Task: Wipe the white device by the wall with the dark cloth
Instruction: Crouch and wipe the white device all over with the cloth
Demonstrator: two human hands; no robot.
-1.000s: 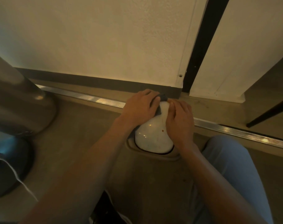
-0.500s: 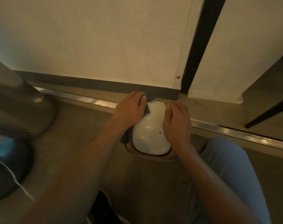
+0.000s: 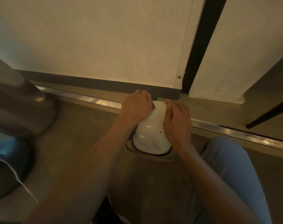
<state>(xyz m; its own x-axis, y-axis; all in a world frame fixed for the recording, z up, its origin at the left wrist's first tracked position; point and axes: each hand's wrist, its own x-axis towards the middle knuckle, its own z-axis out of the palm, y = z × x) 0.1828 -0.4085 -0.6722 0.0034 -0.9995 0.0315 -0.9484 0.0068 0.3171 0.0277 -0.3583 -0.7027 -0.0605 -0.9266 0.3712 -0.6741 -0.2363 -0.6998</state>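
Currently, to the left of the white device [image 3: 151, 136], a large grey rounded object [image 3: 21, 109] is seen on the floor [image 3: 76, 135], with a blue-tinted base [image 3: 10, 160] below it and a thin white cord [image 3: 16, 177] trailing across that base; what these are cannot be told. The left hand [image 3: 136, 107] is laid over the device's upper left flank, fingers curled over the dark cloth [image 3: 153, 99], of which only a small corner is visible beyond the fingertips, toward the wall [image 3: 105, 38]. The device itself, a glossy domed shell with a dark rim, is seated in a shallow beige base [image 3: 153, 156] on the floor, near the grey skirting [image 3: 89, 83] and just in front of a ribbed metal floor strip [image 3: 234, 131]. The right hand [image 3: 178, 122] is rested flat on the device's right flank, fingers relaxed and holding nothing, apparently to steady it.

Several risks are judged from this. The shell looks smooth, so the cloth could slip off under a hard stroke, and knuckles could be knocked against the skirting. If the bracing hand is lifted, the device could be pushed off or tilted in its base. The far side, being hidden from view, could be missed.

Right of the device, a blue trouser leg [image 3: 231, 172] is seen, then a black vertical gap [image 3: 197, 46] between pale wall panels and a dark slanted leg [image 3: 270, 112] of some furniture. The floor is matt beige; the light is dim and warm.
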